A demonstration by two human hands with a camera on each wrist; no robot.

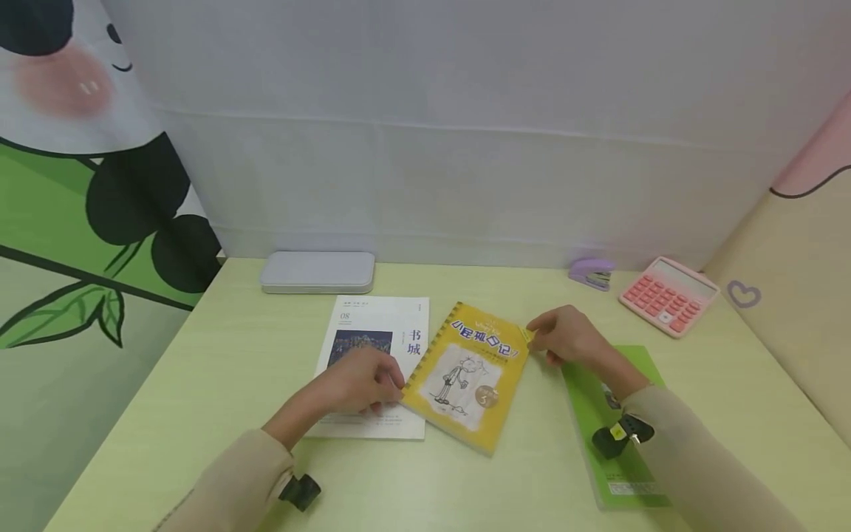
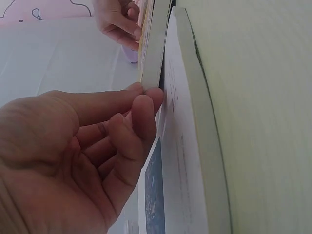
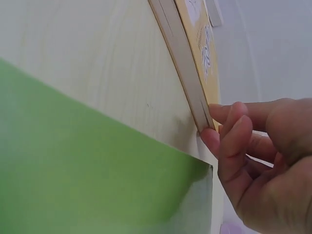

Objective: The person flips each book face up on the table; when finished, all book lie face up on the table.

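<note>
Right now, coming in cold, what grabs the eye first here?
The bright yellow book mid-table, with the left hand pinching its near left corner and the right hand its far right one. Next, the vivid green book lying partly under the right forearm. Then the pink calculator at the table's far right.
</note>
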